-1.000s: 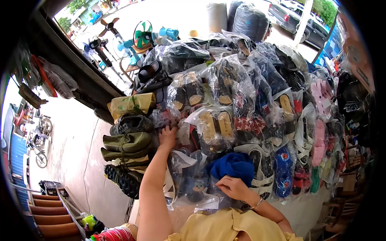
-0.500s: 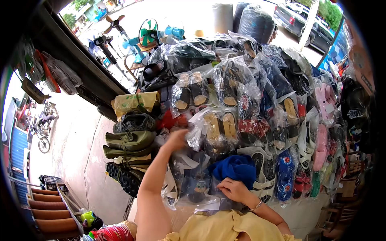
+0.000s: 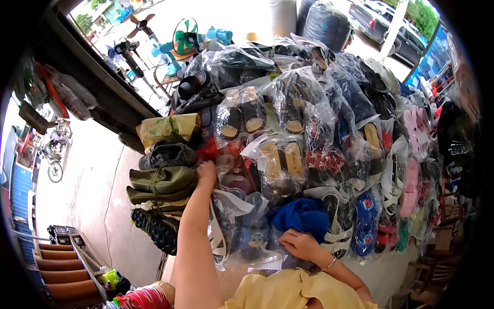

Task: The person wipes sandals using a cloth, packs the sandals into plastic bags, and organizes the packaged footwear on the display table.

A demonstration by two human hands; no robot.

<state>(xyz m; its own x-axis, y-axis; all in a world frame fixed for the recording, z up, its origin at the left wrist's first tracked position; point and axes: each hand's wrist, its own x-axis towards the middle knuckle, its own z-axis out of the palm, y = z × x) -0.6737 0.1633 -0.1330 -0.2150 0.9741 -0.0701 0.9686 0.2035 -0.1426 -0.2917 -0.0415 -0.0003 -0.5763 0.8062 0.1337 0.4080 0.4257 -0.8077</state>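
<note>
My left hand (image 3: 207,173) touches the left part of the pile, beside the olive green shoes (image 3: 162,181) and just below a red item (image 3: 208,149); its fingertips are too small to read. My right hand (image 3: 299,243) rests with curled fingers at the lower edge of a bundled blue cloth (image 3: 299,215); whether it pinches the cloth cannot be made out. Between my arms lie bagged blue slippers (image 3: 252,239). Above them are bagged sandals with tan insoles (image 3: 282,160). A dark grey shoe (image 3: 169,155) and a yellow package (image 3: 169,129) sit left of my left hand.
Bagged footwear, including pink slippers (image 3: 410,186), spreads to the right. Fans (image 3: 184,38) stand behind at the upper left. Bags hang from a dark beam (image 3: 103,82). A brown slatted rack (image 3: 69,270) and a red roll (image 3: 146,298) are at the lower left.
My left hand has moved left and slightly up from the white-strapped bags towards the olive shoes. The red item came into view after the first frame. My right hand has stayed by the blue cloth.
</note>
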